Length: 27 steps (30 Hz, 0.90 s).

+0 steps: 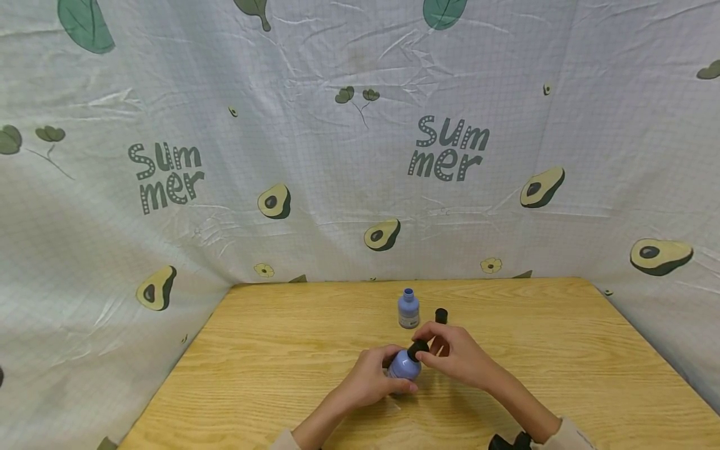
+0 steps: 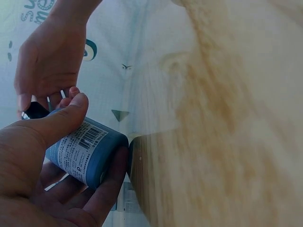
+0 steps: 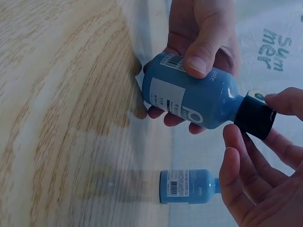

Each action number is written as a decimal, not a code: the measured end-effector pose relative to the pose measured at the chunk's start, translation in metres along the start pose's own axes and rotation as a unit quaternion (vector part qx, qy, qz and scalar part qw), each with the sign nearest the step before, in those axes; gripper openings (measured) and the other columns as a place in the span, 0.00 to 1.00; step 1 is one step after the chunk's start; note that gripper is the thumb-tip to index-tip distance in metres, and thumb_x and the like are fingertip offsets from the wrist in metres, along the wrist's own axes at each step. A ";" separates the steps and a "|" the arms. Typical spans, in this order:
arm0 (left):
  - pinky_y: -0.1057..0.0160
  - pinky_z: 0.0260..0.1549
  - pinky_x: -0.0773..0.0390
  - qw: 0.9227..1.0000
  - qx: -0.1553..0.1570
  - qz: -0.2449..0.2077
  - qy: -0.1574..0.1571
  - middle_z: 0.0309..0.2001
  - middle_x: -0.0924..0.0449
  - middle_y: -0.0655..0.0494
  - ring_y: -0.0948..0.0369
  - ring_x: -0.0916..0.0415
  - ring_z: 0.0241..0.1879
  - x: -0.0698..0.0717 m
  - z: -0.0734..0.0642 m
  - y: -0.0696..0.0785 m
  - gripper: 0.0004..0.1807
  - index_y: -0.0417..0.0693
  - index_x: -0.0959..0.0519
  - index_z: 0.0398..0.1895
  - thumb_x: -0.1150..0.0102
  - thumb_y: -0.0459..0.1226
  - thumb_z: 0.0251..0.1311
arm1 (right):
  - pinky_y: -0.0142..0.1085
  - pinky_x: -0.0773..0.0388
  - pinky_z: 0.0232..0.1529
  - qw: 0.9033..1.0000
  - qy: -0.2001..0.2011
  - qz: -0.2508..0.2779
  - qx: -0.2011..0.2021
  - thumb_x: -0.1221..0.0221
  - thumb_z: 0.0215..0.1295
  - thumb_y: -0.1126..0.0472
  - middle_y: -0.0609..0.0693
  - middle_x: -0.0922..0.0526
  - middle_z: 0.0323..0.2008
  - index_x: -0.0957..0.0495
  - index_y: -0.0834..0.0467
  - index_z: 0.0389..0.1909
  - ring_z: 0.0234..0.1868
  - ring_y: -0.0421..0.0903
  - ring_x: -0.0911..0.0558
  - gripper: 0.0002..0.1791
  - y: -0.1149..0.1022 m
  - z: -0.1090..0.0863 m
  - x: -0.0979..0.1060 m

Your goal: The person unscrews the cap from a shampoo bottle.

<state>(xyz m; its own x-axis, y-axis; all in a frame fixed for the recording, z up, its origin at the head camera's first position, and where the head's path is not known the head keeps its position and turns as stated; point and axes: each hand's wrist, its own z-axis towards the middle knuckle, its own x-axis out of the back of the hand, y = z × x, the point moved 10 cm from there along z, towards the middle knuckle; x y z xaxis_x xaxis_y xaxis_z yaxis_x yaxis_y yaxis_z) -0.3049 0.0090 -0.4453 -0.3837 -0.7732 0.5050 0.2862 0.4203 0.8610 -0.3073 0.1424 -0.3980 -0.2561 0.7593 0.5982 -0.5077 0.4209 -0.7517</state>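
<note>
My left hand (image 1: 368,378) grips the body of a blue labelled bottle (image 1: 404,367), which is tilted toward my right hand (image 1: 458,356). With thumb and fingers, the right hand pinches the black cap (image 3: 255,116) at the bottle's neck; whether it is threaded on cannot be told. In the left wrist view, the left thumb lies along the bottle's side above a barcode label (image 2: 78,151). Behind the hands, a second blue bottle (image 1: 409,309) stands upright with an uncapped neck. To its right is another black cap (image 1: 441,315), its lower part hidden by my right hand.
The wooden table (image 1: 270,356) spreads to both sides of the hands. A pale cloth printed with avocados and lettering (image 1: 337,156) hangs along its back edge and sides. A black device (image 1: 509,442) sits by the right sleeve.
</note>
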 end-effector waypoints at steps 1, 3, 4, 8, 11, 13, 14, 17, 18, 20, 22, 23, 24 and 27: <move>0.67 0.44 0.20 1.000 0.000 -0.001 0.000 0.47 0.13 0.61 0.69 0.18 0.45 0.000 0.000 0.000 0.25 0.54 0.16 0.56 0.21 0.42 0.55 | 0.33 0.21 0.31 1.000 0.002 0.000 -0.003 0.34 0.71 0.54 0.51 0.15 0.46 0.18 0.53 0.52 0.33 0.36 0.20 0.13 0.000 0.000 0.000; 0.67 0.44 0.20 1.000 -0.002 -0.002 -0.001 0.47 0.13 0.61 0.69 0.18 0.45 0.000 0.000 0.001 0.25 0.54 0.17 0.57 0.21 0.42 0.55 | 0.33 0.21 0.31 1.000 0.008 -0.001 -0.011 0.34 0.71 0.52 0.51 0.15 0.45 0.19 0.54 0.51 0.33 0.36 0.21 0.14 0.001 0.000 0.002; 0.67 0.44 0.20 1.000 -0.003 -0.004 -0.002 0.48 0.13 0.61 0.69 0.18 0.45 0.000 0.000 0.001 0.25 0.55 0.17 0.57 0.21 0.42 0.55 | 0.33 0.21 0.31 1.000 0.010 -0.002 -0.016 0.34 0.71 0.52 0.51 0.15 0.44 0.19 0.54 0.51 0.33 0.36 0.21 0.14 0.002 -0.001 0.002; 0.67 0.44 0.20 1.000 -0.004 -0.005 -0.002 0.48 0.13 0.61 0.69 0.18 0.45 0.000 0.000 0.001 0.26 0.55 0.17 0.57 0.21 0.42 0.55 | 0.33 0.22 0.30 1.000 0.009 -0.004 -0.024 0.35 0.71 0.52 0.49 0.16 0.39 0.18 0.56 0.48 0.31 0.37 0.20 0.13 0.003 0.000 0.002; 0.67 0.44 0.20 1.000 -0.004 -0.003 -0.001 0.48 0.13 0.61 0.69 0.18 0.45 0.000 0.000 0.000 0.25 0.54 0.17 0.57 0.21 0.42 0.54 | 0.33 0.22 0.29 1.000 0.005 -0.005 -0.019 0.35 0.71 0.53 0.49 0.15 0.40 0.18 0.56 0.48 0.31 0.36 0.20 0.13 0.002 0.000 0.001; 0.67 0.45 0.20 1.000 -0.004 -0.001 0.000 0.48 0.13 0.61 0.69 0.18 0.46 0.000 0.000 0.001 0.25 0.54 0.16 0.57 0.20 0.42 0.54 | 0.33 0.21 0.29 1.000 0.002 -0.004 -0.012 0.35 0.71 0.54 0.50 0.15 0.43 0.18 0.56 0.50 0.31 0.36 0.20 0.12 0.000 0.000 0.001; 0.66 0.45 0.20 1.000 -0.004 0.000 0.000 0.48 0.13 0.61 0.69 0.18 0.46 0.000 0.000 0.001 0.26 0.54 0.16 0.57 0.20 0.42 0.54 | 0.33 0.21 0.29 1.000 0.001 -0.003 -0.009 0.35 0.71 0.55 0.51 0.15 0.44 0.18 0.55 0.50 0.31 0.36 0.20 0.12 0.000 0.000 0.001; 0.66 0.45 0.20 1.000 -0.004 0.005 0.001 0.48 0.12 0.61 0.69 0.18 0.46 0.000 0.000 0.000 0.26 0.54 0.16 0.56 0.20 0.43 0.54 | 0.34 0.20 0.30 1.000 0.001 -0.001 -0.002 0.35 0.71 0.56 0.53 0.15 0.46 0.18 0.53 0.51 0.32 0.36 0.20 0.11 -0.001 -0.001 0.000; 0.66 0.45 0.20 1.000 -0.004 0.005 0.001 0.48 0.12 0.61 0.69 0.18 0.46 0.000 0.000 0.000 0.26 0.54 0.16 0.56 0.20 0.43 0.54 | 0.34 0.20 0.30 1.000 0.001 0.000 -0.002 0.35 0.71 0.56 0.53 0.15 0.47 0.18 0.53 0.51 0.32 0.36 0.20 0.12 -0.002 -0.001 0.000; 0.67 0.45 0.20 1.000 -0.004 0.006 0.001 0.48 0.12 0.61 0.69 0.18 0.46 0.000 -0.001 0.000 0.26 0.54 0.16 0.57 0.20 0.43 0.54 | 0.33 0.21 0.31 1.000 0.005 -0.002 -0.005 0.35 0.71 0.54 0.52 0.15 0.47 0.18 0.53 0.51 0.33 0.36 0.20 0.12 -0.001 -0.001 0.001; 0.67 0.44 0.20 1.000 -0.004 0.005 0.000 0.48 0.12 0.61 0.69 0.18 0.45 0.000 -0.001 0.000 0.26 0.53 0.16 0.57 0.20 0.43 0.54 | 0.33 0.21 0.31 1.000 0.011 -0.004 -0.011 0.35 0.71 0.53 0.52 0.15 0.46 0.18 0.54 0.51 0.33 0.36 0.21 0.13 0.000 -0.002 0.001; 0.67 0.44 0.20 1.000 -0.005 0.004 0.000 0.47 0.12 0.61 0.69 0.18 0.45 0.000 -0.001 0.000 0.26 0.54 0.16 0.57 0.20 0.43 0.54 | 0.33 0.21 0.31 1.000 0.013 -0.004 -0.015 0.35 0.71 0.52 0.51 0.15 0.45 0.19 0.54 0.51 0.32 0.36 0.21 0.13 0.001 -0.002 0.002; 0.67 0.44 0.20 1.000 -0.005 0.003 0.000 0.47 0.12 0.61 0.69 0.18 0.45 0.000 -0.002 0.000 0.26 0.54 0.16 0.57 0.20 0.43 0.54 | 0.33 0.21 0.31 1.000 0.014 -0.004 -0.019 0.35 0.71 0.52 0.51 0.15 0.43 0.19 0.55 0.50 0.32 0.36 0.21 0.13 0.002 -0.002 0.002; 0.67 0.44 0.20 1.000 -0.005 0.001 -0.001 0.47 0.12 0.61 0.69 0.18 0.45 0.000 -0.002 0.000 0.26 0.54 0.16 0.57 0.20 0.43 0.54 | 0.33 0.22 0.30 1.000 0.014 -0.001 -0.023 0.35 0.72 0.52 0.49 0.16 0.40 0.19 0.55 0.47 0.31 0.37 0.20 0.12 0.002 -0.002 0.001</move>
<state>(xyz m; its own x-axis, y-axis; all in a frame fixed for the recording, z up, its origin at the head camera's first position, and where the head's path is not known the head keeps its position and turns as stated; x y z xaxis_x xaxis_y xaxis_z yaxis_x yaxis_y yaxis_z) -0.3035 0.0077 -0.4453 -0.3857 -0.7710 0.5068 0.2961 0.4168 0.8594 -0.3073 0.1454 -0.3995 -0.2324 0.7719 0.5917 -0.4695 0.4437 -0.7633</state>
